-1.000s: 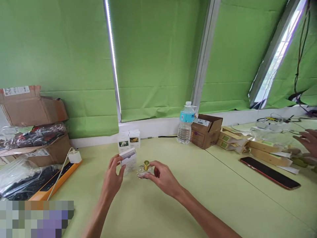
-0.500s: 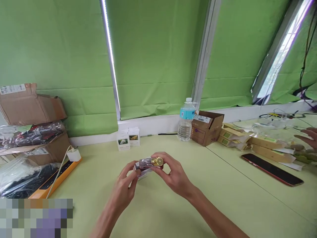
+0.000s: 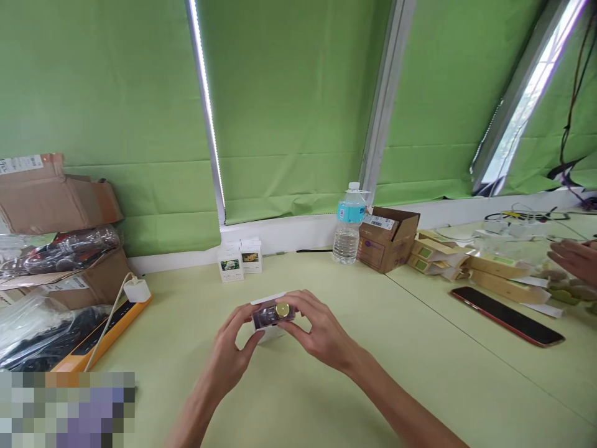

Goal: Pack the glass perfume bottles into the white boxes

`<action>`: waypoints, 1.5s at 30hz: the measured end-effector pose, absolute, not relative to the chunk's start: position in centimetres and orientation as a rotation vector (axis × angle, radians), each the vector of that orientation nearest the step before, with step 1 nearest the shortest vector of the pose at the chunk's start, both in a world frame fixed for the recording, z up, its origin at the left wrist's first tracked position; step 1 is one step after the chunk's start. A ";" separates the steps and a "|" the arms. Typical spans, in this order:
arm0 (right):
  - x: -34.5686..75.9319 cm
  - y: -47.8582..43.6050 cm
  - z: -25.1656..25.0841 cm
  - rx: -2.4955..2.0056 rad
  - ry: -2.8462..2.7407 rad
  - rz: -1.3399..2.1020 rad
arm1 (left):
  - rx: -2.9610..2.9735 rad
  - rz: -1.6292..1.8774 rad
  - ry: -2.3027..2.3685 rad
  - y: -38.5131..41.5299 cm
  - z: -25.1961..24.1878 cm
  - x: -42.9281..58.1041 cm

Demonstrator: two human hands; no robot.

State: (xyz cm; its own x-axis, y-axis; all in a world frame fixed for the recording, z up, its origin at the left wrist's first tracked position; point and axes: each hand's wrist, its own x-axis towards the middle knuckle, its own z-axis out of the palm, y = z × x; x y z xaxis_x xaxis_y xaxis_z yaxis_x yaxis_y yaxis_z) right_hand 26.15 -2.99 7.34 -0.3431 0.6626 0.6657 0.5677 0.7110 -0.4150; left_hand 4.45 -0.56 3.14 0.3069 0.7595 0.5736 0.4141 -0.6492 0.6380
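Over the middle of the table, my left hand [image 3: 236, 345] grips one end of a small white box [image 3: 271, 334] between thumb and fingers. The box's long upper side shows a dark inside. A small bottle with a round gold cap [image 3: 282, 309] lies at this opening, its clear body partly hidden; how deep it sits I cannot tell. My right hand [image 3: 324, 330] is closed around the cap end, thumb below and fingers above. Beyond my hands stand small white boxes with flower pictures [image 3: 231, 266].
A water bottle [image 3: 347, 227] and a brown carton [image 3: 387, 242] stand by the wall. Flat kraft boxes [image 3: 497, 283] and a phone [image 3: 508, 316] lie right, near another person's hand [image 3: 576, 260]. Left are an orange power strip [image 3: 100, 336] and piled cartons [image 3: 56, 199].
The gold-capped bottle has moved left and slightly down over the white box, and the box has turned so its opening shows. My right hand moved with the bottle.
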 end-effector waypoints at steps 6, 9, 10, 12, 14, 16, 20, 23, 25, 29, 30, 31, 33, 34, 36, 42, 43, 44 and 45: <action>25.9 -3.3 7.6 -0.974 -2.097 0.183 | 2.197 1.274 1.033 -0.7 3.0 4.6; 25.5 -3.6 7.7 -0.987 -2.097 0.211 | 2.223 1.264 1.057 -0.7 3.0 4.5; 25.4 -3.7 7.7 -0.988 -2.091 0.218 | 2.238 1.255 1.063 -0.7 2.9 4.5; 25.2 -3.7 7.6 -0.984 -2.082 0.218 | 2.266 1.238 1.068 -0.8 2.9 4.5; 25.1 -3.6 7.4 -0.978 -2.071 0.183 | 2.281 1.223 1.066 -0.9 3.0 4.6; 25.0 -3.5 7.1 -0.964 -2.058 0.115 | 2.280 1.222 1.065 -1.0 3.1 4.6; 24.8 -3.3 6.5 -0.957 -2.017 0.002 | 2.274 1.230 1.057 -1.0 3.2 4.7; 24.7 -3.3 6.3 -0.979 -1.984 -0.019 | 2.277 1.234 1.060 -1.0 3.2 4.7; 24.8 -3.2 6.2 -0.965 -1.991 -0.044 | 2.285 1.243 1.057 -0.9 3.1 4.7; 24.6 -3.2 6.2 -0.917 -1.993 -0.123 | 2.298 1.260 1.049 -0.9 2.9 4.7; 24.5 -3.2 6.2 -0.912 -1.990 -0.139 | 2.301 1.269 1.049 -0.8 2.9 4.7; 24.4 -3.2 6.1 -0.910 -1.990 -0.153 | 2.304 1.278 1.049 -0.8 2.9 4.7; 24.3 -3.3 6.1 -0.912 -1.991 -0.172 | 2.311 1.288 1.051 -0.8 2.9 4.7; 24.3 -3.3 6.0 -0.913 -1.988 -0.177 | 2.313 1.287 1.055 -0.8 2.9 4.7; 24.3 -3.3 5.9 -0.909 -1.976 -0.188 | 2.314 1.288 1.060 -0.8 2.9 4.7; 24.5 -3.1 5.8 -0.874 -2.018 -0.262 | 2.322 1.298 1.053 -0.7 2.8 4.7; 24.5 -3.1 5.9 -0.875 -2.028 -0.264 | 2.321 1.295 1.053 -0.7 2.7 4.7; 24.5 -3.1 5.9 -0.877 -2.033 -0.263 | 2.317 1.293 1.051 -0.7 2.7 4.7; 24.5 -3.1 5.9 -0.880 -2.036 -0.260 | 2.311 1.292 1.049 -0.6 2.7 4.7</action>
